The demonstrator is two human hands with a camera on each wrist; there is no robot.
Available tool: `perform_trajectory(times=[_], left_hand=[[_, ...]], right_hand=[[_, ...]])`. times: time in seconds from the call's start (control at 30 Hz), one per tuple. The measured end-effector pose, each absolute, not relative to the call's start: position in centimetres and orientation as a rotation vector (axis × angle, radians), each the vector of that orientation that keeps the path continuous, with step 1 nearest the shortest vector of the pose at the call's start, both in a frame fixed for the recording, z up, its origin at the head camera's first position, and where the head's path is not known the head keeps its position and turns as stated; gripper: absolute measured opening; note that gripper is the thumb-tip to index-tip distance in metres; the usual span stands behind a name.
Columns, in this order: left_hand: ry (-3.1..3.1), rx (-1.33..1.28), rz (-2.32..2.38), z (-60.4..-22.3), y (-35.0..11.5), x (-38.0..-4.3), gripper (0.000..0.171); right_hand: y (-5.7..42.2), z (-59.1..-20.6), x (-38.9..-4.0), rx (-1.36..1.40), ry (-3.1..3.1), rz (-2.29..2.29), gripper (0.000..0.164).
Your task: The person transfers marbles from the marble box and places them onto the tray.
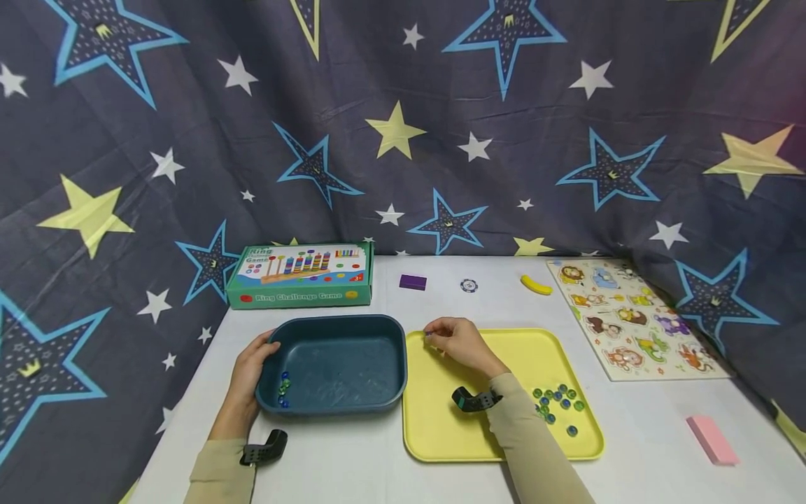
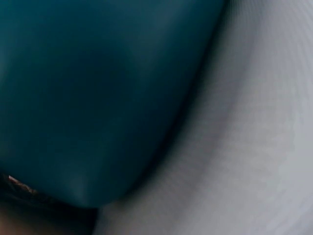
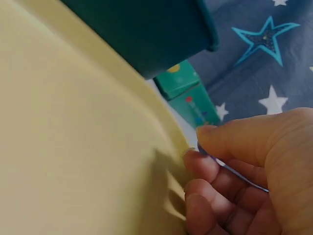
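Observation:
My left hand [image 1: 250, 371] grips the left rim of a dark teal basin [image 1: 343, 404], thumb over the edge. Glass marbles [image 1: 285, 385], blue and green, lie along the basin's left side. The basin wall [image 2: 98, 98] fills much of the left wrist view. My right hand [image 1: 462, 344] is over the far left corner of a yellow tray [image 1: 441, 427]. Between thumb and fingertips it pinches a thin blue-and-white chip [image 3: 234, 172], seen edge-on and mostly hidden by the fingers. More marbles [image 1: 560, 402] lie at the tray's right side, partly behind my right sleeve.
Behind the basin stands a green ring game box [image 1: 299, 280]. Along the back lie a purple block [image 1: 412, 282], a poker chip [image 1: 469, 285] and a yellow toy banana [image 1: 536, 285]. An animal puzzle board [image 1: 636, 322] and a pink block [image 1: 712, 439] are at the right.

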State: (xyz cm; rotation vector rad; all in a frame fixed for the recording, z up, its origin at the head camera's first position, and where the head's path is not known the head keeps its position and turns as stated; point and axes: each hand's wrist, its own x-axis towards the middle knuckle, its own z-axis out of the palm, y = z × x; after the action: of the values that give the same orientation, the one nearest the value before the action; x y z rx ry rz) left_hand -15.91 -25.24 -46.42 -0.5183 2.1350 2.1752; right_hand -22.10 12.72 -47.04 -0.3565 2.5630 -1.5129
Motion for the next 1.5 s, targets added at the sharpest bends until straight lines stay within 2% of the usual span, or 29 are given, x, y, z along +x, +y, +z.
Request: perform_trajectory(times=[0.67,1.07,1.27,1.5], left_hand=[[2.137,-0.502,2.179,-46.4,-25.4,-15.8,0.043],[2.126,-0.510,2.198,-46.7,-25.4,-15.9,0.041],[2.140,-0.513,2.199,-46.5,-25.3,-15.8,0.041],[2.151,-0.492,2.190,-46.4,-25.2,-15.8,0.042]], right_hand=[[12.2,-47.2,-21.8,-0.445,2.702,-1.263,0.005],[12.2,-47.1,-21.7,-0.513,2.723,-1.170,0.008],[13.1,-45.9,-21.5,-0.584,2.649,-1.163,0.015],[13.4,-44.0,-21.3,-0.563,2.704,-1.244,0.016]])
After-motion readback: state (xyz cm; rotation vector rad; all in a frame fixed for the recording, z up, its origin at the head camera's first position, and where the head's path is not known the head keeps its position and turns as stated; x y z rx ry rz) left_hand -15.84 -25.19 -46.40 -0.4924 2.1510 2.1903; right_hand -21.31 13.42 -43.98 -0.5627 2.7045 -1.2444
